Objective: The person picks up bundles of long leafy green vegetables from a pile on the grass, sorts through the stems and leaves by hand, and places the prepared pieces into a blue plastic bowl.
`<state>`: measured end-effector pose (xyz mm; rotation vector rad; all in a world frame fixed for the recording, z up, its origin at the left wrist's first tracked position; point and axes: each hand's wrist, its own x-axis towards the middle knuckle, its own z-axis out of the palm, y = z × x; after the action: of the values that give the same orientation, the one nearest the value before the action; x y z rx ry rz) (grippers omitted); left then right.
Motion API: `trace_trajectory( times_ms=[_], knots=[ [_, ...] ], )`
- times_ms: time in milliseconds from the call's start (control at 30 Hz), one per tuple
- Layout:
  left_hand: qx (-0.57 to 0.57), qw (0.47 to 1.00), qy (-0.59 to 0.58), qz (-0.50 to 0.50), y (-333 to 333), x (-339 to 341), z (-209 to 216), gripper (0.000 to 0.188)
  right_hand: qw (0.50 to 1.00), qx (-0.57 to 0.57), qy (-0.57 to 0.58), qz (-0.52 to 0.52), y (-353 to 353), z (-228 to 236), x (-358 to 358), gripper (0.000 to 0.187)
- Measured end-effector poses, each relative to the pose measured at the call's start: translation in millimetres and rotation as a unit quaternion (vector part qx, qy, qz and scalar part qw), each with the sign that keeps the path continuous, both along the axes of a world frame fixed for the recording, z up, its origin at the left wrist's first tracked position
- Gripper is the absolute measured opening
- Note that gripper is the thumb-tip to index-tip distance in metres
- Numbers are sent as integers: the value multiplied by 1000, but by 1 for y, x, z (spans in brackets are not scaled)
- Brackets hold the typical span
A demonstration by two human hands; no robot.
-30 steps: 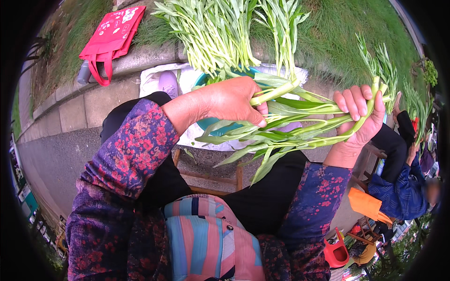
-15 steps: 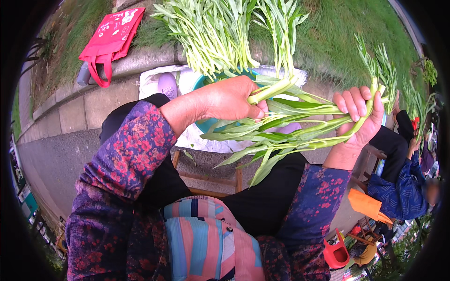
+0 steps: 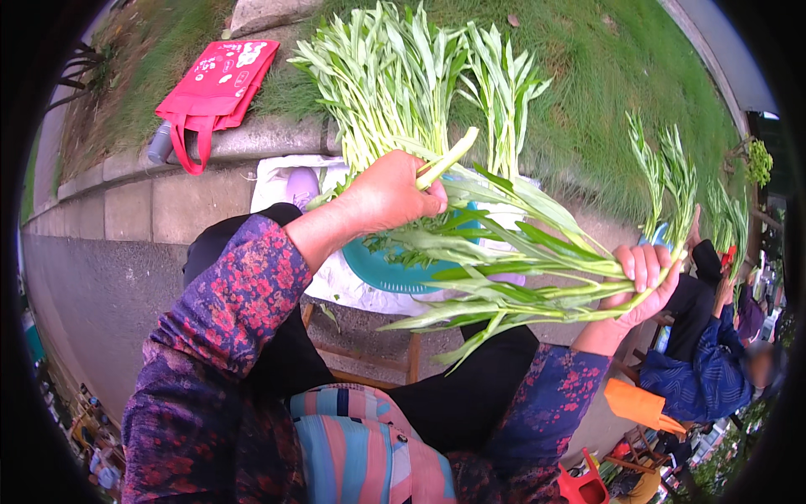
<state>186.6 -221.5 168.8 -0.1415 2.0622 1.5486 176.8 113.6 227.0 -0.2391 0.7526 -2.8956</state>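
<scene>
My left hand [image 3: 388, 195] is closed around a water spinach stalk [image 3: 452, 157], whose thick pale end sticks up past the thumb. Across from it, my right hand [image 3: 645, 284] grips several leafy stalks [image 3: 546, 290] near their stem ends, the leaves trailing left toward my left hand. Below both lies a teal basin [image 3: 378, 267] on white sheeting [image 3: 281, 174], with green leaves in it, partly hidden by the held stalks. Beyond it a wide pile of long water spinach [image 3: 382, 92] and a smaller bunch [image 3: 505, 101] lie over the curb and grass.
A red tote bag [image 3: 220, 88] lies on the curb at the far left, a grey bottle [image 3: 161, 144] beside it. At the right another person in blue [image 3: 697, 370] sits near more greens [image 3: 667, 181]. An orange bag [image 3: 638, 406] and a red stool [image 3: 585, 483] are lower right.
My left hand has shifted left and up, away from the right hand, with its stalk now tilted upward. My right hand has moved lower, still holding the leafy stalks. The whole view has shifted too.
</scene>
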Motion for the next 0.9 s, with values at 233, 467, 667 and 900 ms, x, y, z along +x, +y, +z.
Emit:
trace_trajectory(
  times_ms=[233, 467, 667, 900],
  knots=[
    [23, 994, 49, 95, -5, -1, -2, 9, 1000, -25, 13, 1, -6, -2, 1, 27],
    [-61, 994, 90, 31, 2, 5, -8, 29, 999, -31, 8, 8, -13, 0, -2, 28],
    [-51, 993, 85, 60, 6, 6, -2, 28, 1000, -15, 7, 3, -9, -1, -1, 27],
    [-60, 992, 106, 32, 11, 15, -3, 33, 1000, -13, 9, -1, -10, 0, -1, 26]
  ],
)
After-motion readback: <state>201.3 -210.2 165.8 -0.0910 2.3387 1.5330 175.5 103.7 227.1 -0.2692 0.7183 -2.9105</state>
